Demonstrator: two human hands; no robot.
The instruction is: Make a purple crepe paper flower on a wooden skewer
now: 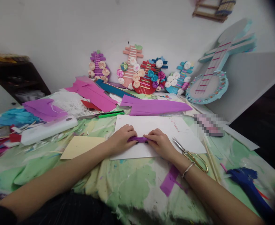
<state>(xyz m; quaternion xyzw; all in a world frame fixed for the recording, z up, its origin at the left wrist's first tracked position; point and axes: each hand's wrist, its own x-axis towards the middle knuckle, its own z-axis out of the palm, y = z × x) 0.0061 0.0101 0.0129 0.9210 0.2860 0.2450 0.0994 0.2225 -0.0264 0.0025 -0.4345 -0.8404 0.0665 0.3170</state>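
Purple paper strip likely handling light, soft, easily creased; left hand and right hand pinching opposite ends, apparently best holds.

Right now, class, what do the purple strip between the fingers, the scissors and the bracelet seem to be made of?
Purple strip: probably paper, perhaps crepe, matte; fine lengthwise lines suggest folded layers.
Scissors: likely metal, with shiny grey blades and glossy gold-coloured handles, perhaps plated.
Bracelet: seemingly polished, silver-toned metal, judging by its bright sheen, though shiny plastic is possible.
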